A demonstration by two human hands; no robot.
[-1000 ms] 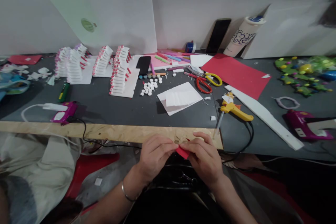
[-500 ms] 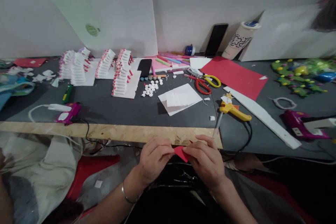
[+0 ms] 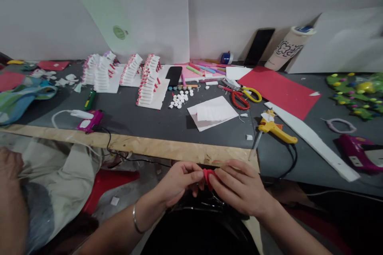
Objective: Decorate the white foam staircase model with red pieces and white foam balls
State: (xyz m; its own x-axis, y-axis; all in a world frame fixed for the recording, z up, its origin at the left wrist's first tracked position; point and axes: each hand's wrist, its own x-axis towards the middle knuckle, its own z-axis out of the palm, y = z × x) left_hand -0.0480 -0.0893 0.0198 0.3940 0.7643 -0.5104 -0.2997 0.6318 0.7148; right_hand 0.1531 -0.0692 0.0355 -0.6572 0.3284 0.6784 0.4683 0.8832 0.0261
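Observation:
Below the table's wooden front edge (image 3: pixel 167 148), my left hand (image 3: pixel 179 181) and my right hand (image 3: pixel 239 186) meet over my lap. Both pinch a small piece of red paper (image 3: pixel 207 176), which is curled up between the fingertips. My left wrist wears a thin metal bangle (image 3: pixel 135 219). On the grey tabletop just beyond lie a folded white sheet (image 3: pixel 212 112), a yellow glue gun (image 3: pixel 275 130) and a heap of small white discs (image 3: pixel 180 98).
Rows of white folded pieces with red tips (image 3: pixel 148 83) stand at the back left. Red and yellow scissors (image 3: pixel 243 96), a large red sheet (image 3: pixel 279 91), a black phone (image 3: pixel 173 75) and pens lie behind. Purple glue guns (image 3: pixel 89 120) (image 3: pixel 357 153) rest left and right. Another person's arm (image 3: pixel 12 191) is at far left.
The red piece, flat a second ago, is now curled tighter between my fingertips. My view has shifted left, so the table's contents sit further right and another person's arm has come into view.

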